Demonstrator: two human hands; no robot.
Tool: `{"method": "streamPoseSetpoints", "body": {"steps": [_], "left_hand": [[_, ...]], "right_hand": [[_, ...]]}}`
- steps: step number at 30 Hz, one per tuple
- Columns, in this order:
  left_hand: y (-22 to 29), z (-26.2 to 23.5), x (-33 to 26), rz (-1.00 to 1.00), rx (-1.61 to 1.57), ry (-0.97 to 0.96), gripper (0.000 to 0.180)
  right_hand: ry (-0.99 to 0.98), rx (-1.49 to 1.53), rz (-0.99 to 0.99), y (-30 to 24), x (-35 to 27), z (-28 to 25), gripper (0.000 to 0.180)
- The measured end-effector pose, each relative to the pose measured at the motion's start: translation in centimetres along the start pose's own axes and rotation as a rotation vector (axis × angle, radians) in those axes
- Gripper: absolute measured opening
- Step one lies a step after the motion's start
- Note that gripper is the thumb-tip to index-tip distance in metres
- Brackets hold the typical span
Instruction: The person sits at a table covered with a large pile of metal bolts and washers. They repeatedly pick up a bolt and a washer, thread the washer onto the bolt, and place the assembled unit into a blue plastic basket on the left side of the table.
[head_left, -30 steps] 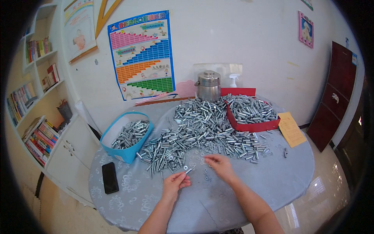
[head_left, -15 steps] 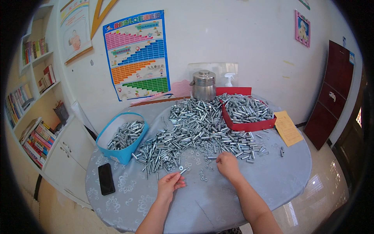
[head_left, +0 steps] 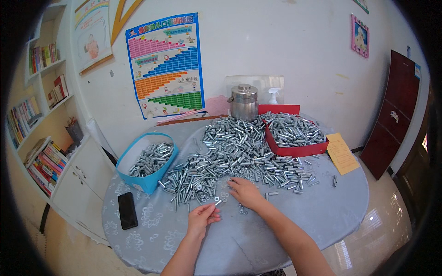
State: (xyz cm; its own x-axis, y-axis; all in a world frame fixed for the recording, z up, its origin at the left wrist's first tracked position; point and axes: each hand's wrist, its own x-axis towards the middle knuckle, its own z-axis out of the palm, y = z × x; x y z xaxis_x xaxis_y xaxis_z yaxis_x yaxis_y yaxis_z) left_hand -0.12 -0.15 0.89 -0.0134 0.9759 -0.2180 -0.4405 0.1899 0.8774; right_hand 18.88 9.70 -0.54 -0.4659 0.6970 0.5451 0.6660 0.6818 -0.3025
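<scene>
My left hand [head_left: 200,221] pinches a small silvery bolt [head_left: 220,202] between thumb and fingertips, just in front of the heap. A ring-shaped washer or nut [head_left: 216,198] shows at the bolt; whether it sits on the shank I cannot tell. My right hand [head_left: 246,192] reaches leftward, fingers apart, over small rings and nuts at the near edge of the large pile of metal bolts and sleeves [head_left: 235,142]. Nothing shows between its fingers. Several loose nuts [head_left: 242,210] lie close below its wrist, and a single bolt [head_left: 272,193] rests to its right.
Left of the pile stands a blue-rimmed bin [head_left: 148,183] with metal parts inside; a black phone [head_left: 127,210] lies nearer. A red box [head_left: 299,149] of similar parts stands at the right, beside yellow paper [head_left: 342,154]. Behind are a steel pot [head_left: 244,103] and spray bottle [head_left: 273,96].
My right hand has moved left from beside the pile's near edge to the small rings, its closed fingers now spread. My left hand keeps its bolt in nearly the same place.
</scene>
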Motion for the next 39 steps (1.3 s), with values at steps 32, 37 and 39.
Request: {"method": "streamPoseSetpoints", "body": {"steps": [32,37,39], "left_hand": [[0.3,-0.2,0.1,-0.018,-0.036,0.011,0.021],[0.2,-0.5,0.2,-0.012,-0.027,0.023,0.021],[0.2,-0.5,0.2,-0.009,-0.032,0.024,0.02]], "right_hand": [[-0.236,0.136,0.083,-1.4,-4.2,-5.4,0.021],[-0.329,0.219,0.086,-3.0,-3.7,-5.2,0.018],[-0.31,0.229,0.098,-2.3,-4.2,-4.5,0.016]]}}
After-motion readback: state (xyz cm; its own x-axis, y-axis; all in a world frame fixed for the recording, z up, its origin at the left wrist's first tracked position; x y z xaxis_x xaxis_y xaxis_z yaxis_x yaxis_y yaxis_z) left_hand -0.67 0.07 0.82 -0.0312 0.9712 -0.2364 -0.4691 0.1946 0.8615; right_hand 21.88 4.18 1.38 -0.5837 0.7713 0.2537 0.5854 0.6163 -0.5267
